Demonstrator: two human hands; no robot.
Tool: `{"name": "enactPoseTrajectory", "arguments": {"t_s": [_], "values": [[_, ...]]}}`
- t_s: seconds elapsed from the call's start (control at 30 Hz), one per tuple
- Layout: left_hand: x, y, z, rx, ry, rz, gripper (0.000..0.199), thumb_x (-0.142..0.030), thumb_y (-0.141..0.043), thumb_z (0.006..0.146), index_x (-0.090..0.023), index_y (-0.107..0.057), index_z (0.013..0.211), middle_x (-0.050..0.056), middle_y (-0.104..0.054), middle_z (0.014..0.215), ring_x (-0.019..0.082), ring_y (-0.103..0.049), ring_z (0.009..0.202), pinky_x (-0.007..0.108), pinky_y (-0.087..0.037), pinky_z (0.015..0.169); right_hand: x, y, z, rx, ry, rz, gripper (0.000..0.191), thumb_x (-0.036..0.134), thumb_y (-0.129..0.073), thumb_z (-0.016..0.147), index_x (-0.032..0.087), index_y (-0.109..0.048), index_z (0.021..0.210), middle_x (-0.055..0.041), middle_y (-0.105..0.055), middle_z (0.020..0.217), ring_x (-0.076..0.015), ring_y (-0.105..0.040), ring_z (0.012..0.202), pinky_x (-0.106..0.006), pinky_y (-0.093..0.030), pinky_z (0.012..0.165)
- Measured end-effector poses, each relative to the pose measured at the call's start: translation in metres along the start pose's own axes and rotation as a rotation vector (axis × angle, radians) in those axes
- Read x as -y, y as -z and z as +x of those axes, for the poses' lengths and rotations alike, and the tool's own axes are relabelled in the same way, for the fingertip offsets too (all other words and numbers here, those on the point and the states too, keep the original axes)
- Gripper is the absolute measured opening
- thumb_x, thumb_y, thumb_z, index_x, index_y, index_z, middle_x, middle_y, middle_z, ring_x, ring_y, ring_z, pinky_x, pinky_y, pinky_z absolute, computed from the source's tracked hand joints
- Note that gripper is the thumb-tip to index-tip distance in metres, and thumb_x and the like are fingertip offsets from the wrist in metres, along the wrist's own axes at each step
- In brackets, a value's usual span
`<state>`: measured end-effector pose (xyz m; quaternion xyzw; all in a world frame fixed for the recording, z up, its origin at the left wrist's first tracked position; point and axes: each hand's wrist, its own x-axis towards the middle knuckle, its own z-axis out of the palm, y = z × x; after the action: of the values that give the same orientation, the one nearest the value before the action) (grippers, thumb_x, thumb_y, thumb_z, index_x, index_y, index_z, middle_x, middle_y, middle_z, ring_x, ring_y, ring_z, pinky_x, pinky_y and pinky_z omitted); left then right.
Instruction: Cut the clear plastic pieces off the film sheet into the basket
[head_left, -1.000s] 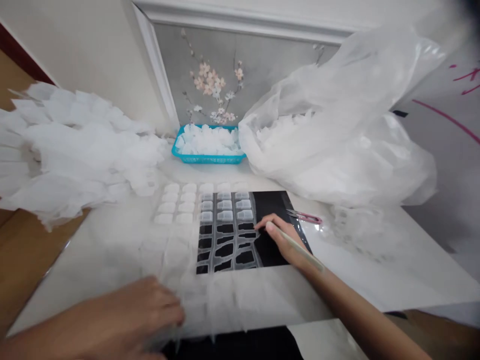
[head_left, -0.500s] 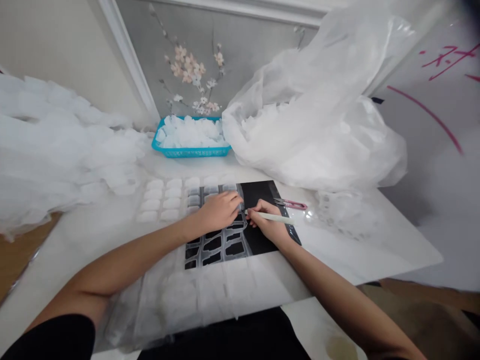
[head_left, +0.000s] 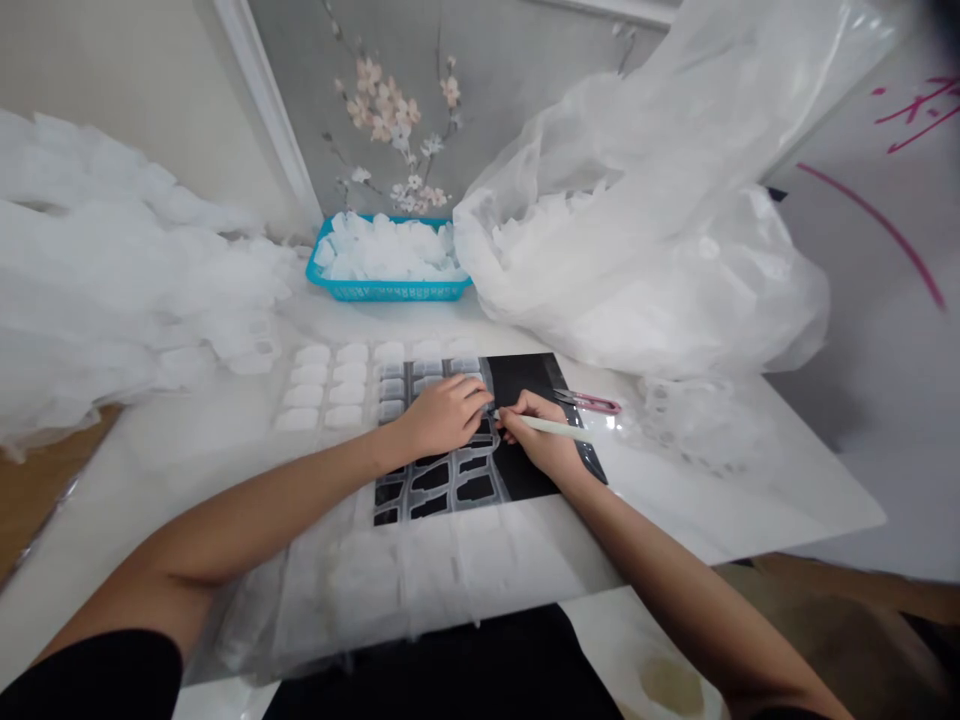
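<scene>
A translucent sheet of white raised pads point(head_left: 347, 391) lies across the table, with part of it over a black board point(head_left: 525, 376). Its lower right pads have been cut out, so black openings show between thin frosted strips. My left hand point(head_left: 442, 415) rests on the sheet, fingers bent and together, the tips pressing it at the right edge of the pads. Between the fingers of my right hand point(head_left: 544, 437) is a slim pale-green craft knife point(head_left: 559, 429), gripped like a pen. The knife's dark tip meets the sheet beside my left fingertips; the exact contact is too small to make out.
Red-handled thread snips point(head_left: 590, 402) lie at the board's right edge. Behind stand a blue basket point(head_left: 397, 290) of white pieces and a large clear bag point(head_left: 645, 290). White sheets point(head_left: 112, 270) are heaped at left; a holed scrap sheet point(head_left: 686, 425) lies at right.
The whole view has shifted slightly, so the basket and board sit a little higher and further right. Both hands keep nearly the same place on the sheet, and the knife stays in my right hand.
</scene>
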<state>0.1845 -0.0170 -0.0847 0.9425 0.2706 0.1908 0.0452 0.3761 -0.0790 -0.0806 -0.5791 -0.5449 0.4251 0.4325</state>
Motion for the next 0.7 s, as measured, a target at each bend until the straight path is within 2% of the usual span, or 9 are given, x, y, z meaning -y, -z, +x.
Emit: {"name": "enactPoseTrajectory", "arguments": {"t_s": [0.13,0.27,0.37,0.47,0.57,0.63,0.7], "values": [[-0.002,0.002,-0.001,0.022,-0.032,0.048,0.027,-0.019,-0.046,0.093,-0.014,-0.062,0.114,0.012,-0.061,0.113,0.024,-0.057,0.103,0.037,-0.05,0.087,-0.001,0.0,0.003,0.02,-0.009,-0.07,0.023,0.031,-0.061,0.08,0.022,-0.046,0.066,-0.0008,-0.066,0.065,-0.0139,-0.059,0.054,-0.024,-0.046,0.05],[-0.006,0.006,-0.001,0.072,-0.038,0.09,0.026,-0.011,-0.044,0.092,-0.015,-0.063,0.109,0.013,-0.061,0.112,0.025,-0.057,0.101,0.039,-0.049,0.085,0.002,0.0,0.004,0.021,0.029,-0.234,0.021,0.026,-0.058,0.078,0.022,-0.045,0.062,0.0032,-0.058,0.055,-0.0127,-0.053,0.051,-0.023,-0.038,0.049],[-0.005,0.007,-0.002,-0.029,0.064,-0.113,0.023,-0.015,-0.042,0.096,-0.016,-0.063,0.105,0.01,-0.063,0.11,0.022,-0.058,0.1,0.038,-0.048,0.088,0.006,-0.001,0.003,0.016,0.064,-0.326,0.021,0.026,-0.058,0.077,0.022,-0.045,0.06,0.0043,-0.054,0.052,-0.0123,-0.049,0.051,-0.024,-0.034,0.049],[0.0,0.004,0.0,-0.268,0.332,-0.505,0.021,-0.028,-0.042,0.1,-0.019,-0.061,0.101,0.005,-0.065,0.098,0.017,-0.06,0.089,0.034,-0.049,0.084,0.009,-0.002,0.002,0.005,0.077,-0.371,0.021,0.027,-0.058,0.076,0.022,-0.045,0.06,0.0047,-0.053,0.052,-0.0121,-0.046,0.051,-0.024,-0.032,0.05],[0.008,0.002,0.005,-0.628,0.591,-0.961,0.019,-0.036,-0.047,0.098,-0.02,-0.056,0.095,0.003,-0.063,0.092,0.013,-0.059,0.077,0.028,-0.052,0.075,0.009,-0.004,0.001,-0.015,0.085,-0.412,0.021,0.026,-0.057,0.076,0.022,-0.044,0.06,0.0054,-0.05,0.053,-0.0113,-0.042,0.051,-0.024,-0.029,0.05],[0.014,0.005,0.009,-0.896,0.668,-1.209,0.016,-0.036,-0.051,0.095,-0.021,-0.052,0.092,0.001,-0.059,0.094,0.01,-0.058,0.072,0.025,-0.052,0.069,0.01,-0.005,0.001,-0.025,0.089,-0.437,0.023,0.025,-0.056,0.076,0.022,-0.041,0.059,0.0057,-0.047,0.053,-0.011,-0.04,0.051,-0.025,-0.028,0.05],[0.022,0.015,0.011,-1.077,0.672,-1.322,0.015,-0.035,-0.056,0.092,-0.022,-0.051,0.09,0.0,-0.055,0.095,0.007,-0.056,0.068,0.022,-0.051,0.065,0.01,-0.005,0.001,-0.026,0.092,-0.444,0.024,0.025,-0.056,0.076,0.022,-0.04,0.059,0.0057,-0.045,0.053,-0.0111,-0.038,0.052,-0.025,-0.028,0.05]]}}
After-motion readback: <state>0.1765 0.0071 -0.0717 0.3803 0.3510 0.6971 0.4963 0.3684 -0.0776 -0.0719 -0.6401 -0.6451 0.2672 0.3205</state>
